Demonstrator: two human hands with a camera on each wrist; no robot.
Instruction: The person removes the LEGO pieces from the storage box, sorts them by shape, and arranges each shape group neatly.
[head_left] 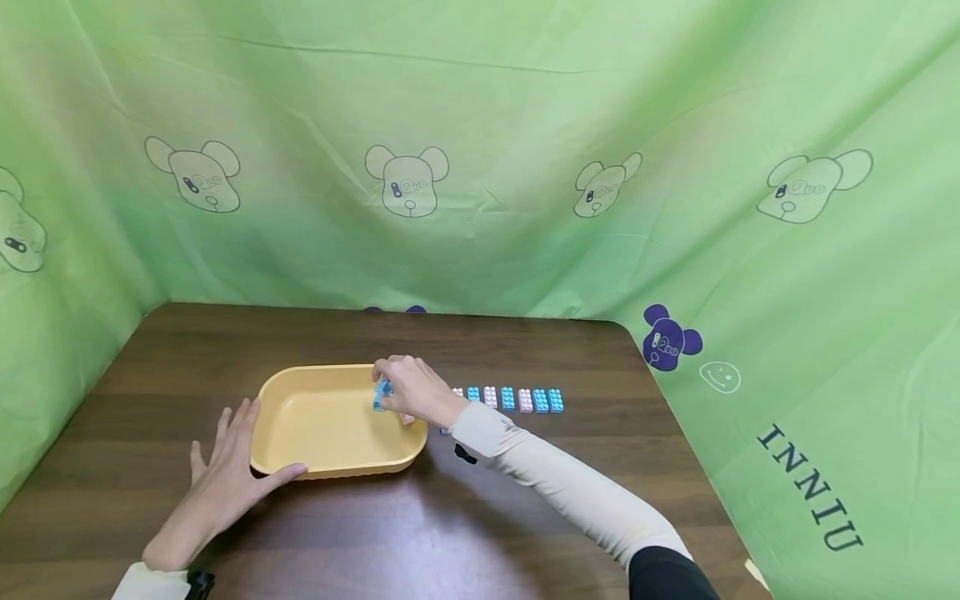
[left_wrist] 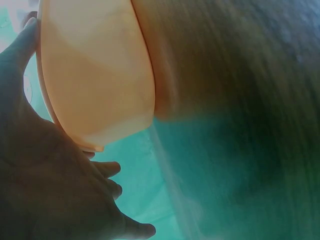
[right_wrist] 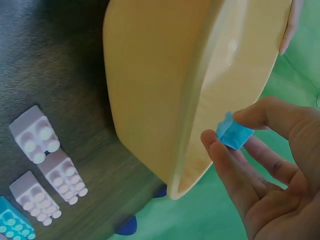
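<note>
In the head view a yellow tray [head_left: 330, 472] lies on the wooden table. My left hand [head_left: 232, 475] rests against its left end, thumb on the front rim and fingers spread fairly straight along the side. The left wrist view shows that hand beside the tray's pale outer wall [left_wrist: 100, 70]. Over the tray's right part, my right hand [head_left: 420, 392] pinches a blue toy brick [right_wrist: 235, 132] between thumb and fingertips. Below that hand, a bit of a pink brick [head_left: 407, 418] shows near the tray's right end.
To the tray's right runs a row of blue and pink bricks [head_left: 507, 398], partly hidden by the right forearm. Several pink bricks [right_wrist: 35, 135] lie close to the tray in the right wrist view. A green printed curtain [head_left: 480, 275] surrounds the table [head_left: 525, 350].
</note>
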